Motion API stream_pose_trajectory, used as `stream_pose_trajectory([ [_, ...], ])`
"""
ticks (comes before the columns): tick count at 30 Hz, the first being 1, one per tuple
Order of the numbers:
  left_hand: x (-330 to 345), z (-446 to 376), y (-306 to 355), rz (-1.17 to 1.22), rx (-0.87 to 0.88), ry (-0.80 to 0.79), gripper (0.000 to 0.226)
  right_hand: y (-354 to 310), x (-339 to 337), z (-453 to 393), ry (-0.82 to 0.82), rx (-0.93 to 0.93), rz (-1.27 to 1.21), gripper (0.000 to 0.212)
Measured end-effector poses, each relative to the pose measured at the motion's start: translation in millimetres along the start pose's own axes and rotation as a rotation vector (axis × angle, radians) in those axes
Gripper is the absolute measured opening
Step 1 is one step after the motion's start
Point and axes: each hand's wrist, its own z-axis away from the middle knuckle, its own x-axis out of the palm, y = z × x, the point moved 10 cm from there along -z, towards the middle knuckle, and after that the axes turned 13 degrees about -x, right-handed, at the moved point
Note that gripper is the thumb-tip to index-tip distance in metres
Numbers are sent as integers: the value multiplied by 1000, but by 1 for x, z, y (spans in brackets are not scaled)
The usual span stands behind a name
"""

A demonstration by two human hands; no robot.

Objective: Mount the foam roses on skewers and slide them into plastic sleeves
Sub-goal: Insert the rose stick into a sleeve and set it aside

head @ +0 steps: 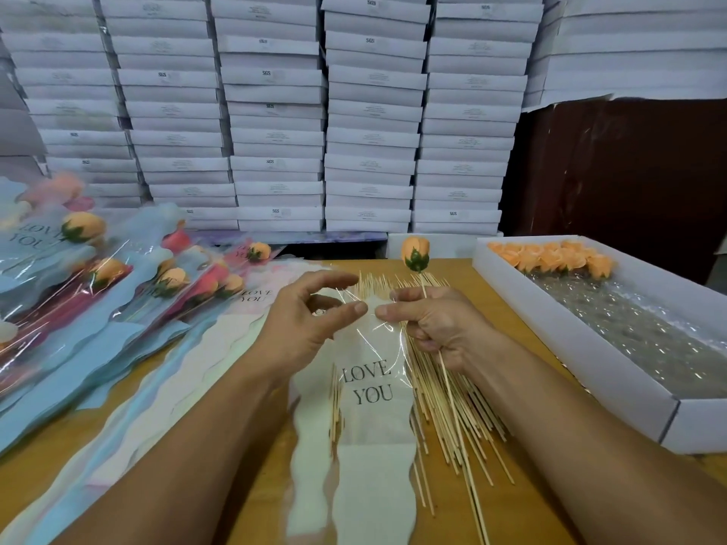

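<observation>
An orange foam rose (415,250) with a green base stands upright on a skewer (452,395) that my right hand (436,324) grips mid-shaft. The same hand's thumb and forefinger pinch the top edge of a plastic sleeve (369,426) printed "LOVE YOU", which lies lengthwise toward me over the table. My left hand (310,316) pinches the sleeve's opening from the other side. The rose is above and outside the sleeve. A loose pile of bare skewers (444,411) lies under and right of the sleeve.
Several sleeved roses (98,277) are heaped at the left, with flat empty sleeves (220,340) beside them. A white box (590,348) at the right holds a row of orange foam roses (550,257) on bubble wrap. Stacked white cartons (275,112) form a wall behind the table.
</observation>
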Motion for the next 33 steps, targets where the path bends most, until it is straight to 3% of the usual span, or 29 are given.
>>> stream_pose_trajectory([
  [5, 0, -1, 0, -137, 54, 33, 33, 0, 1, 1, -8, 14, -2, 41],
  [14, -7, -6, -10, -37, -10, 79, 18, 4, 11, 7, -66, 73, -24, 42],
  [22, -20, -4, -4, -229, 46, 261, 32, 6, 14, 9, -68, 89, -31, 29],
  [27, -13, -3, -1, -200, 60, 162, 22, 10, 17, 9, -88, 109, -54, 23],
  [33, 4, -5, -26, 2, -174, -77, 25, 11, 21, 9, -120, 135, -111, 21],
])
